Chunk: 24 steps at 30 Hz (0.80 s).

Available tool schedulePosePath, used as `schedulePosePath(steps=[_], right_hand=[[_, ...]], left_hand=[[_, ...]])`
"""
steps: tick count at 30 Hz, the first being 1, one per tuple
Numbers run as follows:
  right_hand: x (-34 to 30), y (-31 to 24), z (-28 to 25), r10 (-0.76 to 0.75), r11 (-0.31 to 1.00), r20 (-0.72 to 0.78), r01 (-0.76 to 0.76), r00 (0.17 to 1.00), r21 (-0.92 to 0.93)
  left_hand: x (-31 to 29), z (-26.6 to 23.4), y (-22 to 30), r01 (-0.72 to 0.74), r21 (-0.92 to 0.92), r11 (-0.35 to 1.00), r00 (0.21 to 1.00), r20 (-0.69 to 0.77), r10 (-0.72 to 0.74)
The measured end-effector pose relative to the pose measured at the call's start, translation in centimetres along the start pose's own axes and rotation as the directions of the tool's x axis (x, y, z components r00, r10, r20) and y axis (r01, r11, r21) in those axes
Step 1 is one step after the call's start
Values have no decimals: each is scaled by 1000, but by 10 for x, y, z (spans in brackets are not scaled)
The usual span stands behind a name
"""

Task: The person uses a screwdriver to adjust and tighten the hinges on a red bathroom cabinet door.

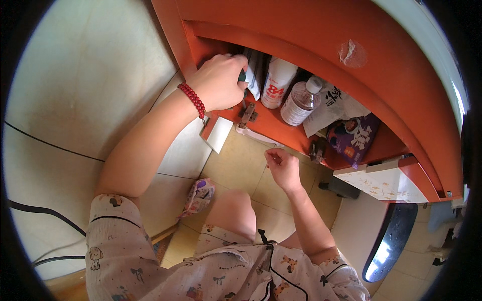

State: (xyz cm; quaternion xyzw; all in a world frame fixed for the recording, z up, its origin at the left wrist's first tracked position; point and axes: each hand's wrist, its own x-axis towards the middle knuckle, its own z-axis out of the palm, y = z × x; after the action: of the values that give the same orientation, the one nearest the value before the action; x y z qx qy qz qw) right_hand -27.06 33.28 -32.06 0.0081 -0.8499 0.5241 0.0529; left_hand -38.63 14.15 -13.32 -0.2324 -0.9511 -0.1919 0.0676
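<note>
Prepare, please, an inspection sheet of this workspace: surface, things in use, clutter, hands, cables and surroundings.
Surface: orange-red cabinet shelf, holding several items.
Things in use: dark green object, mostly hidden; kind unclear.
Clutter: white plastic bottle with red print, clear plastic bottle with white cap, white plastic bag, shiny purple package; lower, pink-and-purple packet.
Hands: left hand grips the dark green object; right hand loosely curled, nothing seen in it.
Cables: black cable, far left.
Surroundings: pale tiled wall, beige tiled floor, open white floral cabinet door.

home: pajamas (pixel 226 273), red cabinet (pixel 301 30), tiled floor (pixel 241 160)
</note>
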Motion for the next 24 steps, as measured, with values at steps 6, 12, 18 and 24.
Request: schedulePosePath(steps=[6, 12, 18, 24], right_hand=[[1, -5, 1, 16, 1000, 18, -16, 1000, -14], [-1, 0, 4, -8, 1000, 16, 7, 1000, 6], [2, -6, 4, -50, 998, 16, 50, 999, -26], [30, -24, 0, -68, 998, -20, 68, 997, -8]], left_hand=[[3, 3, -6, 15, 9, 1000, 999, 30, -16], [2, 3, -9, 1, -18, 1000, 1000, 6, -1], [1, 2, -9, 30, -24, 999, 999, 15, -30], [3, 2, -9, 0, -8, 1000, 1000, -13, 0]])
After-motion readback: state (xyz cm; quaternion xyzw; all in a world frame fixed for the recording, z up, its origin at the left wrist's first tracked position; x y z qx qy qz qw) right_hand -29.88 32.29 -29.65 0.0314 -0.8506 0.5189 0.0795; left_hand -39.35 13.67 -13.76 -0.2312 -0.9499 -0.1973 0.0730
